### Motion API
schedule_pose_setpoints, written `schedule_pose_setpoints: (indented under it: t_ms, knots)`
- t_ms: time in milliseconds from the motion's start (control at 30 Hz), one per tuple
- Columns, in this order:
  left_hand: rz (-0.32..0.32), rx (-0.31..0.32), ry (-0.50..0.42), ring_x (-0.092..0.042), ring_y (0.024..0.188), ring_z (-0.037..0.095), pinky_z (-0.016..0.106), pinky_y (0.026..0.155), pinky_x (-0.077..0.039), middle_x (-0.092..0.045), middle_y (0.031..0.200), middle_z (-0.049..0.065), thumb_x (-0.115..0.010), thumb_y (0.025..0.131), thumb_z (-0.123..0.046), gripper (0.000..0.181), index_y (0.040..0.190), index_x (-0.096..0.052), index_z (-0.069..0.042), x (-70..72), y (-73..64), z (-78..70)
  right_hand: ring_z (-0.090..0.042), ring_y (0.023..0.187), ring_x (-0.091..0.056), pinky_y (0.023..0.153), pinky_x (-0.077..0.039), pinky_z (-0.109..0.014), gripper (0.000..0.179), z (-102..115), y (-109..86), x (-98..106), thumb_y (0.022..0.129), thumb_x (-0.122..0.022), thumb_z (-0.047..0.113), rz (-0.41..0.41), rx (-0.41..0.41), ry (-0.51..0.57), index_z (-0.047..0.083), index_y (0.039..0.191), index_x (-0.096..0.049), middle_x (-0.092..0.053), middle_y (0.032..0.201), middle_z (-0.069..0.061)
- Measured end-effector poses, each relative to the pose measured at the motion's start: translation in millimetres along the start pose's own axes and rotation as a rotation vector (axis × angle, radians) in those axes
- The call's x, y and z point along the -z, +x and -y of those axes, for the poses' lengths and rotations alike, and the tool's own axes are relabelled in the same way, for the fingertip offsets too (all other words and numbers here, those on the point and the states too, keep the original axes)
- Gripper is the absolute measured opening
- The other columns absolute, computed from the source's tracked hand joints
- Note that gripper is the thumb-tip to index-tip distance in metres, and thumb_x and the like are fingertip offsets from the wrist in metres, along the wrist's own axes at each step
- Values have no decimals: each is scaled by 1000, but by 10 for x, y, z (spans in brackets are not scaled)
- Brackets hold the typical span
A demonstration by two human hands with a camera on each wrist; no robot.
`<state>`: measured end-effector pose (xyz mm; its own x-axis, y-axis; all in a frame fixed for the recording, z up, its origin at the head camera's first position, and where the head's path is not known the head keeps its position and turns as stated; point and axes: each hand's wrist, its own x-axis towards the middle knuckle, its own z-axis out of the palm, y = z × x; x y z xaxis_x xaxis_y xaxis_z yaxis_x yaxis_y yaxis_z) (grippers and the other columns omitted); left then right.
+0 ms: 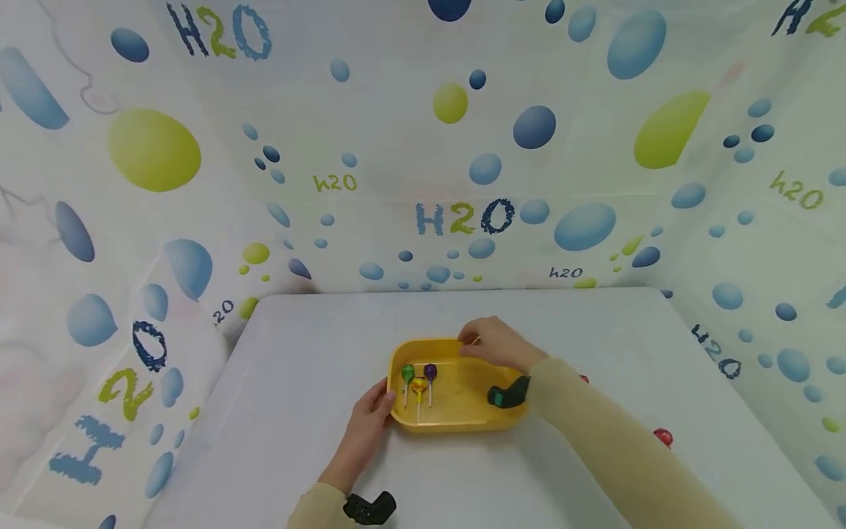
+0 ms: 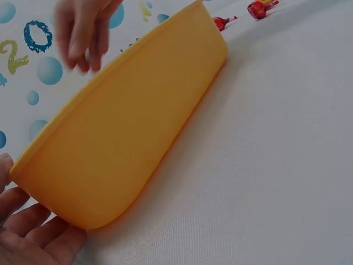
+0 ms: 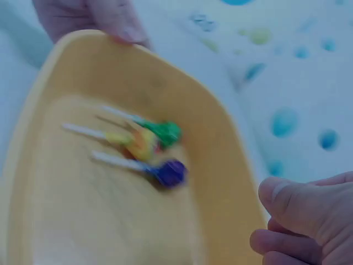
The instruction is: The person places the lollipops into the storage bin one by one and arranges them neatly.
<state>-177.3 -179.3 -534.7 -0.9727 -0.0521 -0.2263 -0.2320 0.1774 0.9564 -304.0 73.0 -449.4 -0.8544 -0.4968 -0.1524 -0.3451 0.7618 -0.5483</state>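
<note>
"What do you have hold of?"

"The yellow tray point(image 1: 463, 397), by its left end. My left grip point(image 1: 366, 422) has its thumb at the rim and its fingers bent round beneath the corner. Whether that corner is off the bench point(image 1: 297, 345), I can't tell."

"And the other one?"

"My right grip point(image 1: 497, 342) is at the far rim, towards the right, with fingers half curled. I see nothing in it, but the tips are partly hidden, so I can't say whether it's empty or touching the tray."

"How will the tray handle?"

"Light and fairly stiff, I'd judge; it looks like thin plastic. The smooth wall could slip, so I'd trust the rim, with fingers underneath."

"What's inside?"

"A green lollipop point(image 1: 407, 373), a yellow lollipop point(image 1: 419, 385) and a purple lollipop point(image 1: 431, 371), close together in the left half, sticks towards me. Hard little heads, probably slick in their wrappers and apt to roll if I tip things. I'd pinch the sticks."

"Anything outside?"

"Red sweets point(image 1: 663, 437) on the bench, off to the right, partly behind my sleeve point(image 1: 615, 433)."
</note>
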Motion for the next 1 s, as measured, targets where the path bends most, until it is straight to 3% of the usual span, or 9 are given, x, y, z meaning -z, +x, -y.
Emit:
schedule_pose_setpoints:
  t_ms: [100, 233, 400, 500, 633, 800, 1000]
  knots:
    - [8, -7, -3, -54, 137, 35, 43, 109, -52, -45, 157, 23, -45, 111, -29, 57, 158, -33, 0, -7, 9, -2, -24, 105, -68, 95, -60, -41, 28, -397, -296, 285, 99, -69, 22, -110, -52, 51, 6, 122, -72, -74, 118, -11]
    - [2, -5, -7, -53, 139, 36, 46, 111, -50, -45, 157, 23, -45, 111, -27, 55, 158, -33, -1, 8, 20, -3, -32, 106, -69, 93, -61, -48, 30, -926, -709, 654, 101, -66, 21, -247, -101, 41, 2, 124, -70, -72, 120, -18]
    - [8, 7, -12, -51, 141, 36, 47, 113, -47, -44, 158, 23, -45, 111, -28, 56, 159, -32, -2, 19, 20, 2, -39, 109, -66, 97, -58, -55, 35, -1373, -1107, 895, 102, -64, 21, -292, -197, 44, -3, 128, -66, -70, 122, -25]
    - [17, 12, -18, -52, 140, 36, 47, 113, -47, -43, 159, 23, -44, 111, -28, 56, 159, -31, -2, 3, 12, 16, -40, 111, -64, 100, -56, -56, 37, -1536, -1230, 840, 103, -63, 20, -246, -240, 67, -4, 131, -64, -68, 125, -26]
    - [13, 21, -13, -53, 138, 35, 46, 113, -48, -44, 159, 22, -45, 111, -30, 57, 159, -32, -3, 20, 2, 26, -41, 114, -64, 101, -56, -55, 36, -1639, -1237, 584, 102, -63, 16, -172, -266, 86, -4, 132, -64, -67, 126, -26]
    - [16, 34, -26, -52, 140, 35, 46, 113, -47, -42, 160, 22, -45, 111, -30, 57, 160, -31, -4, 21, -6, 38, -38, 112, -66, 99, -57, -53, 35, -1666, -1229, 295, 98, -67, 11, -93, -285, 104, -3, 130, -65, -69, 124, -23]
    - [20, 38, -50, -50, 141, 36, 46, 114, -46, -41, 160, 23, -44, 111, -28, 57, 160, -30, -2, 10, 2, 23, -32, 108, -66, 100, -57, -51, 35, -1681, -1231, 160, 97, -68, 7, -71, -303, 108, -3, 130, -66, -70, 123, -21]
